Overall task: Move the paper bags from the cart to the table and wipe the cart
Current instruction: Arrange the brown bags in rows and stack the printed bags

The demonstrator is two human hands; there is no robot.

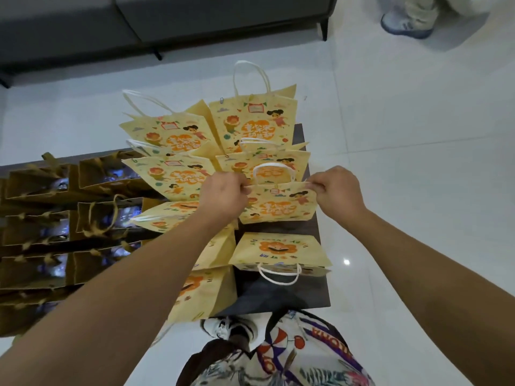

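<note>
Both forearms reach out over the dark table (pixel 281 296). Left hand (pixel 223 195) and right hand (pixel 335 192) each pinch a top corner of one yellow printed paper bag (pixel 278 204), held upright above the table's right half. Other yellow bags (pixel 252 118) crowd the table behind it; brown bags (pixel 41 185) fill the table's left side.

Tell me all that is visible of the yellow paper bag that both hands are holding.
The held yellow paper bag looks like thin printed paper: pale yellow with orange lettering, a flower and a cartoon child. A white twisted handle arches above its top edge. The left hand and right hand pinch its upper corners. It stands roughly upright over the dark table, among similar yellow bags; whether its base touches the table is unclear.
</note>
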